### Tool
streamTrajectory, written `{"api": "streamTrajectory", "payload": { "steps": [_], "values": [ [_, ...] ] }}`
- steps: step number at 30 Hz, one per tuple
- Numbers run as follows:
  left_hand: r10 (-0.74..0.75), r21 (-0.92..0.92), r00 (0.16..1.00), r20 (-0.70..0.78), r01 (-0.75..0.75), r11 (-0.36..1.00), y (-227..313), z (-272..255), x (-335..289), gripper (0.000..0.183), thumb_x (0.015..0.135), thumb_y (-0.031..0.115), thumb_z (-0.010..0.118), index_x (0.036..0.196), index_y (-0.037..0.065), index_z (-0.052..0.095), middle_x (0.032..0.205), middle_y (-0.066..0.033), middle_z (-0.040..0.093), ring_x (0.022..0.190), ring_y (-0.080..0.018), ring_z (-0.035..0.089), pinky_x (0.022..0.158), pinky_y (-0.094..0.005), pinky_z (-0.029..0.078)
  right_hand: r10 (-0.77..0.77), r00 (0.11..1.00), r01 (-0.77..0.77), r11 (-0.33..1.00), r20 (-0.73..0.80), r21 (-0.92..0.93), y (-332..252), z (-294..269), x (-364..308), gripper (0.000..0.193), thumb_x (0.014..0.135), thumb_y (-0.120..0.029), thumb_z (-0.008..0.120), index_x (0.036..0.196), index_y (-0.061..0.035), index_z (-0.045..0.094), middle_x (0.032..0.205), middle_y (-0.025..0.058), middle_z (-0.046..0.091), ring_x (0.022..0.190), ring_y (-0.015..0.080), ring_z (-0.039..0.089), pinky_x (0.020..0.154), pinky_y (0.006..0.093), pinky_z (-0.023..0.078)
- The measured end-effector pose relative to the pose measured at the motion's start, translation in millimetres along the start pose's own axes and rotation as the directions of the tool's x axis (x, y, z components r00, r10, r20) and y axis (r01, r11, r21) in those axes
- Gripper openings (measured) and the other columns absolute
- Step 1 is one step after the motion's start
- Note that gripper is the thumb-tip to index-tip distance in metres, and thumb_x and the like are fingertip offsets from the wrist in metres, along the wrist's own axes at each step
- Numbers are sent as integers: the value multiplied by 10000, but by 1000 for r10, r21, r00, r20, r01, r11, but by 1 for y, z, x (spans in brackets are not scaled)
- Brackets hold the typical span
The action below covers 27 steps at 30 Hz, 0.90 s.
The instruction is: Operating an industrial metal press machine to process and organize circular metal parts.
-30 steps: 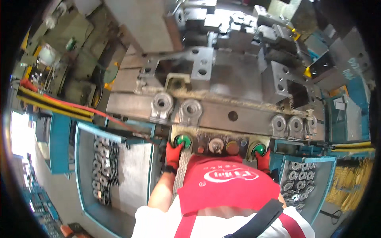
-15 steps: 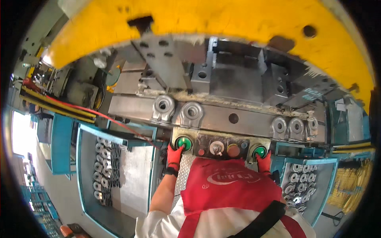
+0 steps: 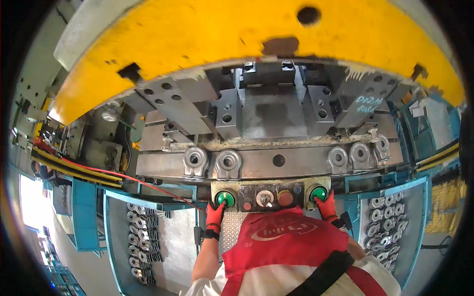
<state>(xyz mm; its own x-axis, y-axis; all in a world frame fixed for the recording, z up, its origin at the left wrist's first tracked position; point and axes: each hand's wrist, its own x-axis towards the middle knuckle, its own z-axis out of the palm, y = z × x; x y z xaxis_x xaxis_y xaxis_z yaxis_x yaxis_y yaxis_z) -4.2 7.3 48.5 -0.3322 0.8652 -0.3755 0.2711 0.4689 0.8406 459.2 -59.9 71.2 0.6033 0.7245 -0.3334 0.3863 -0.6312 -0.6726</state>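
Observation:
My left hand (image 3: 215, 216), in a red glove, has its thumb on the left green push button (image 3: 225, 199). Its fingers lie apart from the thumb, by the side of the control box (image 3: 248, 193). The thumb of my right hand (image 3: 326, 206), gloved likewise, touches the right green push button (image 3: 318, 193). Neither hand holds a loose part. Above the box, two ring-shaped metal parts (image 3: 228, 163) sit on the left of the press's steel ledge (image 3: 256, 170). Three more metal ring parts (image 3: 361, 154) sit on its right.
Beyond the ledge are the steel die blocks (image 3: 274, 118) beneath a yellow press beam (image 3: 222, 34). A blue-framed bin (image 3: 112, 246) with several metal parts stands left, another bin (image 3: 414, 237) right. A red hose (image 3: 126, 175) crosses at left. Between the green buttons sits a red knob (image 3: 285, 198).
The view has shifted and levelled, so the control box and ledge appear lower. Both thumbs stay on the green buttons, and the ring parts keep their places on the ledge.

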Motion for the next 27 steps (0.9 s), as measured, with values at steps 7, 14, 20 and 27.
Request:
{"api": "streamTrajectory", "payload": {
  "steps": [7, 14, 20, 27],
  "values": [
    [223, 460, 904, 365, -383, 801, 221, -35, -64, 703, 768, 465, 657, 1285, 34, 454, 1154, -246, 568, 1093, -355, 547, 888, -403, 449, 23, 996, -25, 999, 87, 26, -21, -19, -11, 1036, 660, -445, 768, 1377, 67, 225, 1273, 326, 424, 1188, 423, 431, 990, 432, 354],
    [870, 291, 382, 312, -910, 295, 418, 98, -41, 678, 798, 375, 641, 1305, -11, 409, 1223, -228, 515, 1156, -355, 472, 985, -394, 371, -158, 980, 106, 931, 123, 350, -16, -29, -14, 867, 773, -368, 710, 1364, 82, 264, 1227, 275, 494, 1159, 343, 478, 971, 389, 372],
    [798, 732, 597, 85, -580, 356, 535, 209, 59, 907, 717, 615, 585, 1360, 20, 346, 1276, -256, 462, 1226, -380, 409, 995, -454, 351, -24, 998, 44, 890, -50, 455, 45, -26, -18, 773, 794, -323, 699, 1352, 59, 326, 1264, 231, 483, 1168, 305, 466, 983, 370, 363],
    [457, 758, 887, 66, -342, 555, 582, 260, 172, 1014, 622, 649, 641, 1413, 116, 295, 1373, -137, 437, 1223, -311, 465, 987, -450, 392, 462, 884, -322, 719, -76, 616, 130, -45, -61, 764, 798, -369, 694, 1348, 33, 348, 1282, 227, 464, 1174, 283, 453, 978, 361, 361]
  ]
}}
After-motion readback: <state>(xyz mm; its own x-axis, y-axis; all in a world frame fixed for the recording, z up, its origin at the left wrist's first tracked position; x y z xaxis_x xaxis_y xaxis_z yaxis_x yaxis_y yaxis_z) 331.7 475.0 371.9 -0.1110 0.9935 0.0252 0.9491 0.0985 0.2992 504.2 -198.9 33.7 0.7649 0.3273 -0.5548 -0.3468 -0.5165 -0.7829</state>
